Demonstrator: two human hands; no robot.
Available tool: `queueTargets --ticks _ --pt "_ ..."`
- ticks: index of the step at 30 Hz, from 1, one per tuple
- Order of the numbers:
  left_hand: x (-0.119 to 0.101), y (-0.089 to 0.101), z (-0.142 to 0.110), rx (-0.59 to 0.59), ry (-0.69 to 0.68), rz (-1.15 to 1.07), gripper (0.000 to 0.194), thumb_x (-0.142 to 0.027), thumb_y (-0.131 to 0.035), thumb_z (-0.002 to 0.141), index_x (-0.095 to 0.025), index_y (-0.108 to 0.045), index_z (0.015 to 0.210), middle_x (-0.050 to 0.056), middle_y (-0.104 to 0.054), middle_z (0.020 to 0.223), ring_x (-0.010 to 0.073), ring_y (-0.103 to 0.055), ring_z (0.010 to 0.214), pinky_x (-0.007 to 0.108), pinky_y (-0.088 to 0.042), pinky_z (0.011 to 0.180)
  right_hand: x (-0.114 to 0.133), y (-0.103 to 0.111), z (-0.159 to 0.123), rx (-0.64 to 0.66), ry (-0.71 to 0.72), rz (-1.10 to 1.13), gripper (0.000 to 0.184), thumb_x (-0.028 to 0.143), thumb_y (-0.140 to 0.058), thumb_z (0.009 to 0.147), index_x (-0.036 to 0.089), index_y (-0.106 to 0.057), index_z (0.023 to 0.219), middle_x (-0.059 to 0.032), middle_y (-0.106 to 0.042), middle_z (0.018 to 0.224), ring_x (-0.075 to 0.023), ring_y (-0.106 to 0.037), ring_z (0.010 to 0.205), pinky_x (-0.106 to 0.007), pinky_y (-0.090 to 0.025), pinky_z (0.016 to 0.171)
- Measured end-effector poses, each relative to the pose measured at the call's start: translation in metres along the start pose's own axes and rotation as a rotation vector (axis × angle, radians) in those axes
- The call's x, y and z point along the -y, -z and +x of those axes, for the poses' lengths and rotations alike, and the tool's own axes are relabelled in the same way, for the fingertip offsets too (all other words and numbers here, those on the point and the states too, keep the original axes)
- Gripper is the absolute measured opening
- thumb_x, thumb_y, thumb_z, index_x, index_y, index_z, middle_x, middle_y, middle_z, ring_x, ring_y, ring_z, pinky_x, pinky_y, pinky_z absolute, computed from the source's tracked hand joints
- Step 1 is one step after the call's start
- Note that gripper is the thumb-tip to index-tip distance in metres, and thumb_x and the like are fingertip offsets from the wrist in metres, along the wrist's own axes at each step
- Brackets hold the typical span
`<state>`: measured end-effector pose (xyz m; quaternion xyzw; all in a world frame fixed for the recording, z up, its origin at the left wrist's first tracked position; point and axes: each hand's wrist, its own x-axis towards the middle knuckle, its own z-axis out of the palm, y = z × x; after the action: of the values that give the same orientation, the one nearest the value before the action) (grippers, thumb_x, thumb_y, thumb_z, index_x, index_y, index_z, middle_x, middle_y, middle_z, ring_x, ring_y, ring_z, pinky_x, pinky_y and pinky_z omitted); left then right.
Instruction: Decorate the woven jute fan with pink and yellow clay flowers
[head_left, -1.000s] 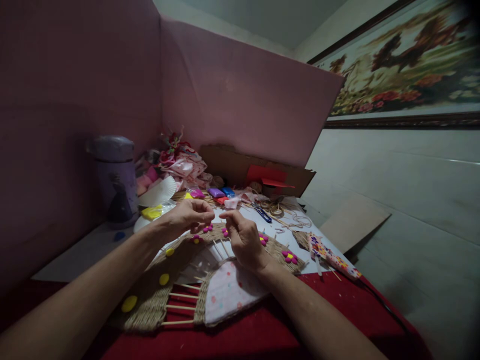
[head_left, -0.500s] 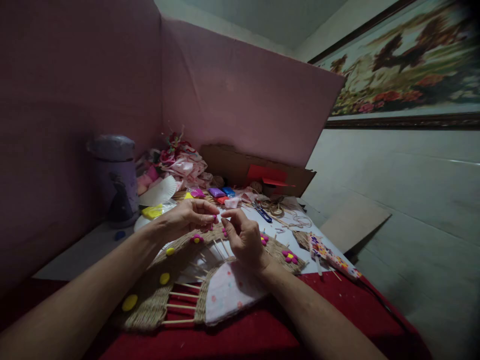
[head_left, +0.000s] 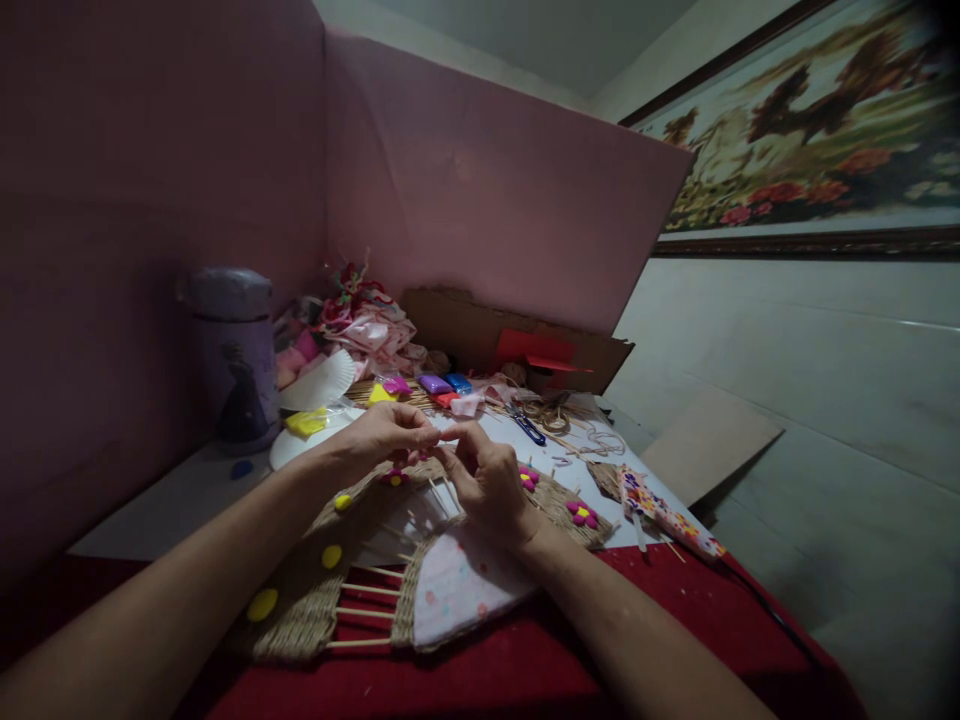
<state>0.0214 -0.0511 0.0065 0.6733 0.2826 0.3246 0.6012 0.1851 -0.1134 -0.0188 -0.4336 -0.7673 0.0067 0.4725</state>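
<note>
My left hand (head_left: 390,432) is closed in a pinch on a tiny piece of magenta clay, mostly hidden by the fingers. Its fingertips meet those of my right hand (head_left: 487,480), whose thumb and index are also pinched; what lies between them is hidden. Below both hands rests a fan-shaped woven twine piece (head_left: 300,610) with thin sticks. On it are yellow clay discs (head_left: 262,604) and magenta flowers with yellow centres, such as the flower (head_left: 582,514) at the right. A pale spotted fabric panel (head_left: 465,590) covers its inner part.
A purple canister (head_left: 236,370) stands at the left, beside yellow clay (head_left: 306,423) in plastic. Purple and blue clay packs (head_left: 435,384), scissors (head_left: 527,426) and cord (head_left: 555,412) lie behind. A flower-patterned glue gun (head_left: 667,515) with a cable is at the right on red cloth (head_left: 637,630).
My hands have come together, so the fingertips now touch. The magenta bit that showed at my left fingertips is now mostly covered. The woven piece stays in place.
</note>
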Motion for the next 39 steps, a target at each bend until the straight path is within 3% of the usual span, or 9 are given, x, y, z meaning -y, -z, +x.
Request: queueTargets --ticks 10,16,33,36,39 --pt "-0.002 0.000 -0.001 0.000 0.009 0.035 0.024 -0.033 -0.072 0.065 -0.011 -0.062 0.065 -0.002 -0.054 0.051 0.0041 -0.043 0.043 0.017 -0.031 0.043 0.000 0.000 0.000 -0.007 -0.009 -0.048 0.014 0.024 -0.052 0.083 0.018 -0.055 0.095 0.0060 -0.046 0.053 -0.0090 -0.043 0.046 -0.020 -0.032 0.050" --pt "-0.003 -0.002 -0.002 0.025 0.025 0.055 0.031 -0.041 -0.066 0.068 -0.011 -0.062 0.064 0.000 -0.057 0.056 0.0061 -0.045 0.046 0.018 -0.032 0.041 -0.001 0.001 0.001 -0.018 -0.002 -0.068 0.013 0.026 -0.051 0.084 0.018 -0.057 0.092 0.0048 -0.049 0.053 -0.0093 -0.045 0.046 -0.020 -0.032 0.050" --pt "-0.008 0.003 -0.007 0.055 0.041 0.090 0.023 -0.035 -0.066 0.067 -0.012 -0.065 0.066 0.001 -0.058 0.059 0.0079 -0.047 0.050 0.019 -0.035 0.045 0.001 0.002 0.000 -0.010 0.012 -0.087 0.014 0.027 -0.051 0.084 0.018 -0.059 0.092 0.0037 -0.053 0.054 -0.0094 -0.046 0.047 -0.021 -0.032 0.050" --pt "-0.004 0.011 -0.001 -0.029 0.011 0.182 0.028 -0.040 -0.061 0.070 -0.013 -0.065 0.070 0.002 -0.061 0.064 0.0096 -0.050 0.054 0.020 -0.035 0.047 0.001 0.003 0.000 -0.009 -0.002 -0.111 0.015 0.029 -0.050 0.085 0.017 -0.060 0.090 0.0022 -0.056 0.057 -0.0099 -0.048 0.049 -0.021 -0.033 0.050" --pt "0.004 0.027 0.009 -0.278 0.030 0.520 0.021 -0.033 -0.062 0.065 -0.012 -0.064 0.064 0.001 -0.058 0.057 0.0111 -0.049 0.054 0.021 -0.033 0.047 0.001 0.002 0.001 0.040 -0.009 -0.152 0.014 0.028 -0.052 0.084 0.018 -0.061 0.087 0.0012 -0.060 0.060 -0.0101 -0.051 0.051 -0.021 -0.034 0.052"
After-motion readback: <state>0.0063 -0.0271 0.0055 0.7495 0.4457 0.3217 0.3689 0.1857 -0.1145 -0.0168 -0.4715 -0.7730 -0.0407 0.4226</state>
